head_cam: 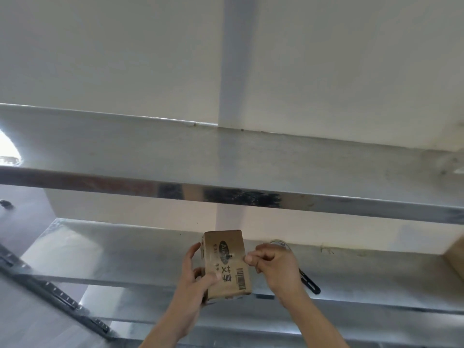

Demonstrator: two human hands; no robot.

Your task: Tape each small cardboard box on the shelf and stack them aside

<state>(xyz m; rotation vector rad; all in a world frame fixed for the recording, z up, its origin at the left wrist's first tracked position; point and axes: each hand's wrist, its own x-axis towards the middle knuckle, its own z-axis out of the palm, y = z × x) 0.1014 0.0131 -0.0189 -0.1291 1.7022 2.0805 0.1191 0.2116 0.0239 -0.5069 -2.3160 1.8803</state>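
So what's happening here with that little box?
A person is standing at a metal shelf and working on a small cardboard box. The left hand grips the box and holds it up above the shelf, printed face toward the camera. The right hand is curled at the box's right edge, fingertips pinched as if on tape, though no strip is clearly visible. A tape roll peeks out behind that hand, and the corner of another cardboard box shows at far right.

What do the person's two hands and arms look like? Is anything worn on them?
Both forearms are bare up to the frame edge: no sleeves show. The left hand and right hand wear no gloves. I see no watch, ring or bracelet on either, and no markings.
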